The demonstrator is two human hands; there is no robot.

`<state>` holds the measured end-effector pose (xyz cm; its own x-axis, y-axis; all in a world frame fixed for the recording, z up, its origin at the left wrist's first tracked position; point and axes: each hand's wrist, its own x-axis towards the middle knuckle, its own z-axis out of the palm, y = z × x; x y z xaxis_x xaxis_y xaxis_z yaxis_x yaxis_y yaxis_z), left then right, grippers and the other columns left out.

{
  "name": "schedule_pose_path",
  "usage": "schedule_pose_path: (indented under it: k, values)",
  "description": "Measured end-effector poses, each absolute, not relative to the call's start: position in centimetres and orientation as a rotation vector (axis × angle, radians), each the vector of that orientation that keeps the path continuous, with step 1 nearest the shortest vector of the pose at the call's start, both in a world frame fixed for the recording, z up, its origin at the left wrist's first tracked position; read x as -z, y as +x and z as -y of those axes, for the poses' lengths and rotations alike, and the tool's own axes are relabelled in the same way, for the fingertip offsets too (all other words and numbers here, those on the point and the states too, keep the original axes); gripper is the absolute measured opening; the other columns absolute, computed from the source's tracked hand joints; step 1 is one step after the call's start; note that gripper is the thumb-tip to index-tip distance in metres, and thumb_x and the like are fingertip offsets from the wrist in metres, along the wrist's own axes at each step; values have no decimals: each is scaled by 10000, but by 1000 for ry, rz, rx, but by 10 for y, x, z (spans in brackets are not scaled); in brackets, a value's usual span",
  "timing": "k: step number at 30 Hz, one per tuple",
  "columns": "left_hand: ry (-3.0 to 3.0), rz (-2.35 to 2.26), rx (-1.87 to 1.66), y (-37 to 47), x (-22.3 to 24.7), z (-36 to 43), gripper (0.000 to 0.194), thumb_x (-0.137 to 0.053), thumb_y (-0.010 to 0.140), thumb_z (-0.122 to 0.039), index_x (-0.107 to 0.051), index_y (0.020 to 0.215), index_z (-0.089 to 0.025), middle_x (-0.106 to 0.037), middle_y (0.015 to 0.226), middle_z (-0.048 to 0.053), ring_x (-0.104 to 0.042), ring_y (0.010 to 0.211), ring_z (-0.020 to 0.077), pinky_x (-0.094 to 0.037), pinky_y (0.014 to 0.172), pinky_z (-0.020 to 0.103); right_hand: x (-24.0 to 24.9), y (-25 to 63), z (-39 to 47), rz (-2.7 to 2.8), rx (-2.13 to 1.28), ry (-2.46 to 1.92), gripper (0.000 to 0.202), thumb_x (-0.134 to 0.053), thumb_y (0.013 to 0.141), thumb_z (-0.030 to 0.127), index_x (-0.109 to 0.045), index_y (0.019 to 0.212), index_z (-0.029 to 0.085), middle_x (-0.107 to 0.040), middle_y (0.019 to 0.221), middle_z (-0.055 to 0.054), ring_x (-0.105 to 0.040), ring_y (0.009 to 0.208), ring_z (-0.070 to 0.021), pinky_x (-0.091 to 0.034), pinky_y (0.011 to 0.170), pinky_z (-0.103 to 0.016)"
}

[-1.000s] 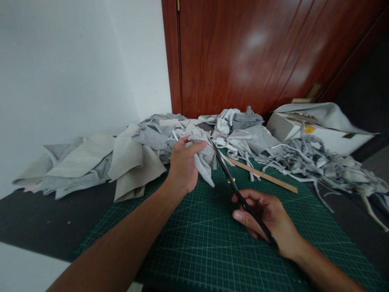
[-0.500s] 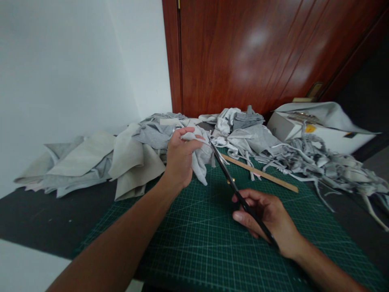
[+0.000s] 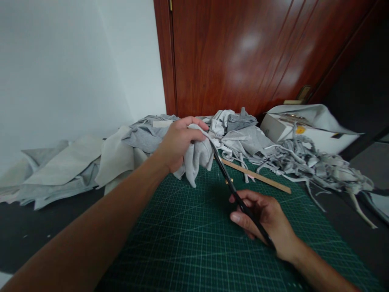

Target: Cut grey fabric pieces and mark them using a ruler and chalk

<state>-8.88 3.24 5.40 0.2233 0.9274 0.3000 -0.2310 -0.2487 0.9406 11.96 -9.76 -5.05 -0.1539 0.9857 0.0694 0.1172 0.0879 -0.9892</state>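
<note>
My left hand [image 3: 184, 140] pinches the top edge of a light grey piece of fabric [image 3: 196, 160], which hangs in folds above the mat. In my right hand [image 3: 261, 219] is a pair of long black scissors [image 3: 232, 188], pointing away and up to the left. The scissor tips meet the edge of the fabric just right of my left fingers. How far the blades are apart cannot be made out. Below both hands lies a green cutting mat [image 3: 188, 239] with a printed grid.
A wooden ruler [image 3: 258, 176] lies across the mat. Grey and beige fabric pieces [image 3: 67, 166] are piled at the left. Folded cloth [image 3: 241, 121] and tangled fabric strips [image 3: 322, 162] lie at the back and right, near a white box [image 3: 310, 136]. Behind stands a reddish-brown door [image 3: 237, 56].
My left hand has shifted slightly along the fabric's edge, and the fabric hangs more bunched, closer to the scissors. The view has turned a little; my right hand keeps its grip.
</note>
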Motion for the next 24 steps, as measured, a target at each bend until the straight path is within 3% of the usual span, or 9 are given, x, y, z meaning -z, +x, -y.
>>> schedule_pose_path:
  k: [4, 11, 19, 24]
  values:
    - [1411, -661, -1147, -85, -67, -42, 121, -780, 597, -115, -713, 675, -178, -632, 640, 46, -581, 544, 174, -439, 520, 294, 49, 123, 95, 1411, -1180, -1160, 458, -971, 701, 455, -689, 934, 180, -510, 587, 75, -424, 424, -77, -292, 394, -203]
    - [1423, -584, -1059, -82, -65, -54, 90, -841, 708, -157, -751, 702, -159, -700, 695, 71, -638, 595, 175, -496, 562, 285, 52, 128, 91, 1399, -1160, -1167, 456, -970, 714, 422, -702, 986, 172, -548, 605, 63, -432, 427, -74, -306, 396, -199]
    - [1509, -615, -1080, -84, -52, -62, 206, -850, 787, -300, -737, 670, -174, -699, 689, 62, -622, 592, 163, -472, 537, 257, 59, 132, 93, 1434, -1130, -1134, 419, -968, 724, 395, -718, 991, 190, -515, 600, 73, -416, 445, -75, -309, 407, -197]
    - [1504, -628, -1068, -84, -51, -63, 245, -889, 763, -354, -747, 676, -173, -724, 716, 78, -647, 602, 185, -490, 544, 275, 55, 132, 92, 1441, -1117, -1137, 431, -971, 719, 390, -719, 998, 179, -556, 605, 58, -435, 440, -78, -324, 409, -199]
